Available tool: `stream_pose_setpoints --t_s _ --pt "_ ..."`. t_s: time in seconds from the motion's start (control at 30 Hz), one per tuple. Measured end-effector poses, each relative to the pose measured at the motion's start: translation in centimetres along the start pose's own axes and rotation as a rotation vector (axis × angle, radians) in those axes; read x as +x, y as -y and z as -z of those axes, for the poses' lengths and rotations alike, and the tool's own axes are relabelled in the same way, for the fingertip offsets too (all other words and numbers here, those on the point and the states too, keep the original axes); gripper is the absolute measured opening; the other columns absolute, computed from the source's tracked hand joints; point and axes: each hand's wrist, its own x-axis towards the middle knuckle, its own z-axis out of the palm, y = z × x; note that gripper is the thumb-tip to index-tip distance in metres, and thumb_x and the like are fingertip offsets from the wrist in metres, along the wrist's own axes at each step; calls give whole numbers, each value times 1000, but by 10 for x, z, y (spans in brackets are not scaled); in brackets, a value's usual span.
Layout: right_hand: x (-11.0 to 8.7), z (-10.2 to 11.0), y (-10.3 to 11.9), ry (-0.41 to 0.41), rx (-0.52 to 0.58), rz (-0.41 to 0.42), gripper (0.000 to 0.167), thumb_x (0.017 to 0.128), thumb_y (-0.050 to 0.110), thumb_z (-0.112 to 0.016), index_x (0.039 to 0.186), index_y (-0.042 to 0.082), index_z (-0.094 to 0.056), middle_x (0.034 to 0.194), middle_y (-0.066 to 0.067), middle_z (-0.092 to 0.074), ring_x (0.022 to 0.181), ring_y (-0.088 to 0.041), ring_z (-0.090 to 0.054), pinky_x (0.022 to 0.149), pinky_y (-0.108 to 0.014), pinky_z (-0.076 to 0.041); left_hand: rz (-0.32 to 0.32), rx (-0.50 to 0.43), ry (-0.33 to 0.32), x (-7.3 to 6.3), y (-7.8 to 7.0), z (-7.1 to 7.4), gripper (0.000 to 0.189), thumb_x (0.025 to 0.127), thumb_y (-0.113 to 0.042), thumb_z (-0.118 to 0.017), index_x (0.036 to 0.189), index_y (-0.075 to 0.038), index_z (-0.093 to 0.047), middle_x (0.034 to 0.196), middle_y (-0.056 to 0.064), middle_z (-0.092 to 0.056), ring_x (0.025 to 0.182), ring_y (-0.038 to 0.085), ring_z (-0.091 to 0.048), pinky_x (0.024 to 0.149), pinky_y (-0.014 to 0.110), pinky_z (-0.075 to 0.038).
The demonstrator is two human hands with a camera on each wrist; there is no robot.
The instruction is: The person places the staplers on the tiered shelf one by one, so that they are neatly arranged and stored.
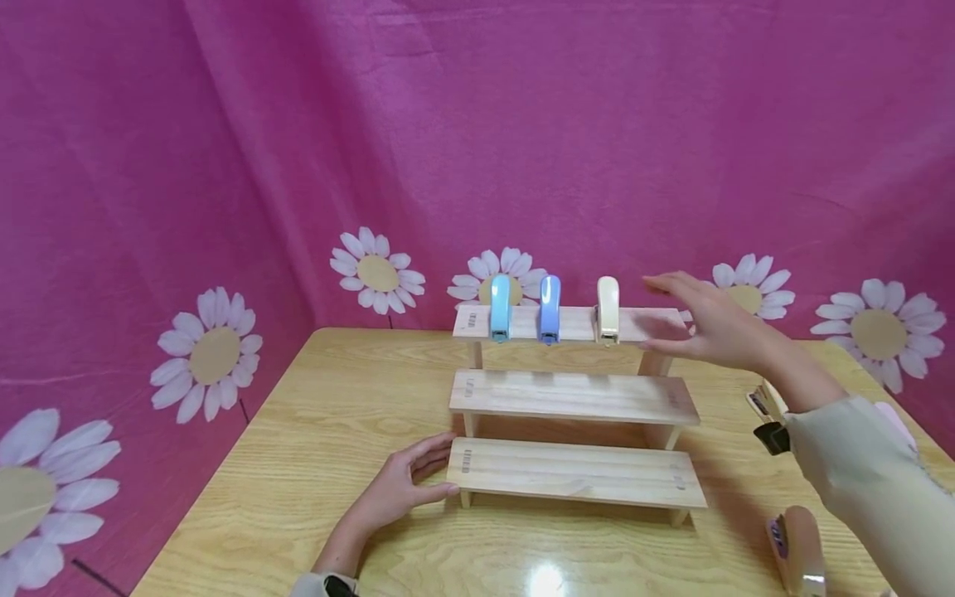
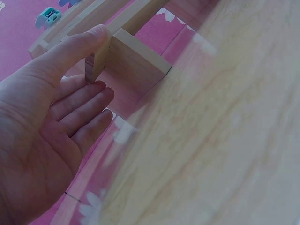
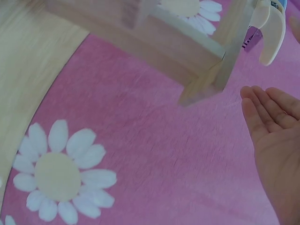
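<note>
A wooden three-step display rack (image 1: 578,473) stands on the table. My left hand (image 1: 406,481) grips the left end of its lowest board, thumb at the front corner and fingers at the back one. In the left wrist view the board end lies between thumb and fingertips. On the top step stand a light-blue stapler (image 1: 500,308), a blue stapler (image 1: 549,308) and a cream stapler (image 1: 608,308). My right hand (image 1: 712,323), empty with thumb and fingers spread, hovers at the top step's right end, beside the cream stapler (image 3: 274,35).
A brown stapler (image 1: 802,551) lies at the table's front right. Behind it, partly covered by my right forearm, are a cream stapler (image 1: 772,402), a black object (image 1: 772,438) and something pale pink (image 1: 895,421). A magenta flowered cloth (image 1: 522,124) hangs behind the table.
</note>
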Motion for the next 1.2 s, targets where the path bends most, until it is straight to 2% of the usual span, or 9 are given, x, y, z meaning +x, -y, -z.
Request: stream_pose_setpoints --t_s 0.27,0.47,0.57,0.63,0.7,0.83,0.97,1.07,1.2 --pt "-39 8 -9 -63 -47 35 82 68 22 -89 137 1 -51 130 -15 -58 113 -30 -56 89 -52 -50 -3 -4 -5 -1 -1 0 77 85 -19 -77 148 4 -37 146 25 -47 135 39 -48 115 36 -43" --pt "-74 13 -13 -79 -121 -42 86 64 26 -91 138 8 -51 130 -9 -59 110 -26 -59 83 -51 -53 -1 3 -8 -1 -2 0 77 85 -20 -77 148 3 -37 147 25 -46 135 39 -48 115 37 -43" --pt "-91 15 -17 -100 -142 -47 88 60 27 -93 137 9 -54 128 -8 -62 107 -24 -59 88 -31 -54 4 7 -9 -1 -2 0 77 86 -20 -76 148 3 -38 147 25 -46 135 39 -48 114 37 -44" --pt "-102 15 -19 -134 -159 -24 89 56 28 -94 134 9 -56 126 -9 -63 106 -20 -57 92 -15 -44 9 4 -7 -1 -2 -1 76 86 -20 -76 148 2 -38 148 25 -46 135 39 -48 114 37 -45" --pt "-112 14 -21 -178 -155 6 90 50 25 -95 130 6 -59 122 -9 -65 109 -8 -53 93 -2 -32 11 4 -5 -1 -2 -1 76 86 -21 -76 148 2 -38 148 24 -45 135 39 -48 114 36 -45" --pt "-132 12 -21 -223 -153 29 89 46 21 -95 126 3 -61 117 -10 -65 114 18 -38 93 5 -26 14 5 -4 -1 -2 -1 76 86 -21 -76 148 1 -38 149 24 -45 135 39 -48 114 36 -45" --pt "-151 9 -18 -231 -138 22 90 43 17 -96 125 3 -62 116 -6 -65 116 26 -33 90 8 -27 28 9 -6 -2 -3 -1 76 86 -22 -76 148 0 -38 149 23 -45 135 38 -48 113 36 -46" --pt "-165 4 -17 -220 -104 6 91 44 14 -95 127 3 -60 125 9 -58 126 22 -32 99 10 -22 35 7 -8 -2 -3 -1 76 86 -22 -76 148 0 -38 149 23 -45 135 38 -48 114 36 -45" --pt "-186 -3 -16 -203 -96 -40 92 46 15 -95 130 5 -58 132 31 -40 128 24 -27 98 11 -23 27 3 -9 -1 -3 -1 77 86 -21 -76 148 1 -37 149 24 -44 135 39 -47 114 37 -44"
